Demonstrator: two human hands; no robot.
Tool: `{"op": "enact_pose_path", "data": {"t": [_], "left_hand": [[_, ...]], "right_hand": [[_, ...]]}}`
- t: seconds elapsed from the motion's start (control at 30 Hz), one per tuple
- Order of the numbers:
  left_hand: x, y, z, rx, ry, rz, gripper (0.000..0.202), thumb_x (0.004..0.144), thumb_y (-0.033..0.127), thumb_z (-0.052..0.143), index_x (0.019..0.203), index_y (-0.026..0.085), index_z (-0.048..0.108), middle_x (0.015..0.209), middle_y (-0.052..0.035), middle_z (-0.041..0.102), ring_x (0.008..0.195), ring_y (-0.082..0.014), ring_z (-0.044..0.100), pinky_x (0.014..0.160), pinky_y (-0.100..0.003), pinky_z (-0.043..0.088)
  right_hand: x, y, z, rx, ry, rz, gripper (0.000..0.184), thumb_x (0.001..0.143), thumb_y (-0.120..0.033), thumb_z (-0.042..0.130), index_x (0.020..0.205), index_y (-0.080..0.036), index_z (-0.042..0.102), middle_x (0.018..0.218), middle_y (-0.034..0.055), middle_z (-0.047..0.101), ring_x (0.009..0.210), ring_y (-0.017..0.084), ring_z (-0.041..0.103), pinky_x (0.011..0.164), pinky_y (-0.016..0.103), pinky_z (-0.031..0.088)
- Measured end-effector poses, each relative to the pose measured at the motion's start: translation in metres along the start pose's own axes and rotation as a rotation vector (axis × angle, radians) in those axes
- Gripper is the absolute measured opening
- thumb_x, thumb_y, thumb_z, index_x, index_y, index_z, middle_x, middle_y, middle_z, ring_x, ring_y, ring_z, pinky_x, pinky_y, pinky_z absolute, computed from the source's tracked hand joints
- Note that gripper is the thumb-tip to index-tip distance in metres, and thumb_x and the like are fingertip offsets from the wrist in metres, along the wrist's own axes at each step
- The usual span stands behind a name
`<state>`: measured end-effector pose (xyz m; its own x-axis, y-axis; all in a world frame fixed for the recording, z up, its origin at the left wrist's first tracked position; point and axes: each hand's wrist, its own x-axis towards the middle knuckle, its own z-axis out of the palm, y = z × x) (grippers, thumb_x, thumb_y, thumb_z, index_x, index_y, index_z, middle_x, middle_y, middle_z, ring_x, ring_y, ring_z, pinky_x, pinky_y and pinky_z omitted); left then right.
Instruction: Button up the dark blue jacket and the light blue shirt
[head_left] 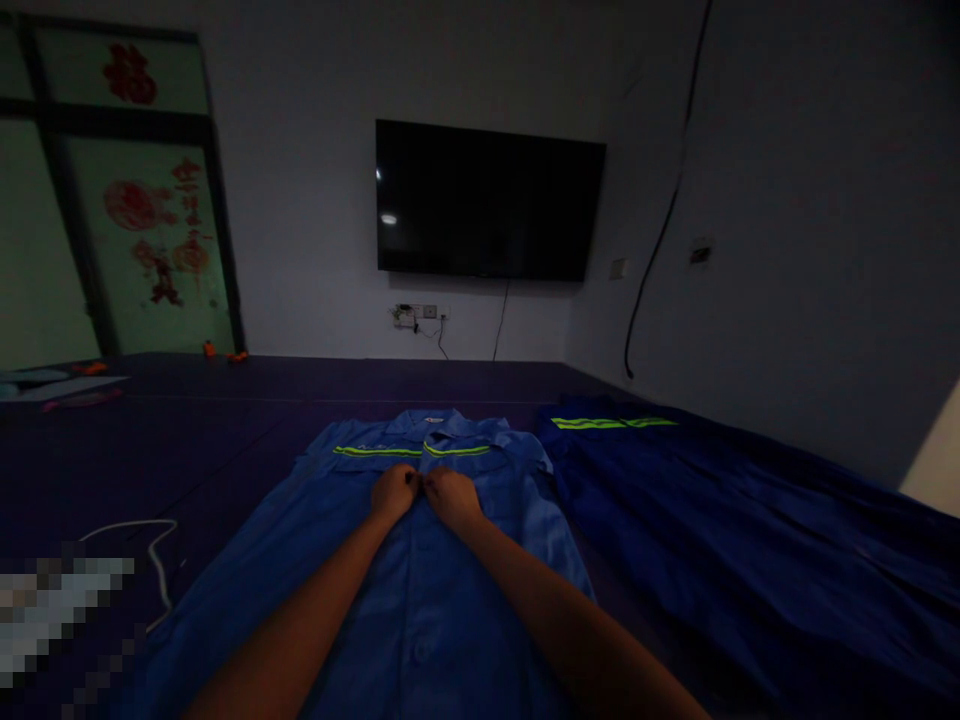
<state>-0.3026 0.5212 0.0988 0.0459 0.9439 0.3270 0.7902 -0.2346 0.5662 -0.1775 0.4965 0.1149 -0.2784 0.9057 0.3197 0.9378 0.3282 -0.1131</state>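
A blue work shirt (375,600) with yellow-green stripes across the chest lies spread out in front of me, collar pointing away. Both of my hands meet at its front placket, just below the stripes. My left hand (394,490) is closed, pinching the placket edge. Right beside it, my right hand (453,497) is closed on the same edge, fingertips almost touching the left ones. Whatever button lies between the fingers is hidden. Lower down the placket a button (421,652) shows.
A darker blue garment (735,530) with similar stripes lies at the right. On the left are a white cable (161,560) and a pixelated patch. Small orange objects (237,356) sit near the door. A television (491,200) hangs on the far wall; a black cable (660,240) dangles at the right.
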Motion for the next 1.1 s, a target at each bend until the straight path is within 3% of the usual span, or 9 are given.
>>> {"op": "enact_pose_path", "data": {"t": [0.3,0.9,1.1], "left_hand": [[-0.001,0.002,-0.001,-0.024,0.012,-0.015,0.027,0.082,0.03,0.044,0.078,0.015,0.066,0.081,-0.0077,0.068,0.076,-0.0159,0.059,0.06,-0.022,0.033],[0.005,-0.011,0.006,-0.219,0.049,0.014,0.028,0.077,0.035,0.048,0.064,0.015,0.063,0.063,-0.0043,0.061,0.061,-0.0146,0.053,0.056,-0.023,0.03],[0.009,-0.016,0.011,-0.314,0.053,0.01,0.035,0.075,0.043,0.046,0.06,0.016,0.061,0.055,-0.0018,0.057,0.057,-0.0147,0.05,0.052,-0.022,0.028]], "right_hand": [[-0.003,-0.005,-0.004,-0.095,0.022,0.003,0.035,0.092,-0.028,0.029,0.096,-0.019,0.063,0.098,0.0089,0.065,0.084,0.018,0.063,0.067,0.024,0.045],[-0.002,-0.002,-0.002,-0.053,0.024,-0.031,0.03,0.091,-0.024,0.033,0.097,-0.018,0.062,0.101,0.0091,0.064,0.088,0.018,0.061,0.07,0.024,0.043],[-0.002,0.001,-0.001,-0.049,0.017,-0.029,0.03,0.091,-0.024,0.033,0.097,-0.018,0.062,0.101,0.0086,0.064,0.087,0.018,0.061,0.069,0.024,0.042]]}}
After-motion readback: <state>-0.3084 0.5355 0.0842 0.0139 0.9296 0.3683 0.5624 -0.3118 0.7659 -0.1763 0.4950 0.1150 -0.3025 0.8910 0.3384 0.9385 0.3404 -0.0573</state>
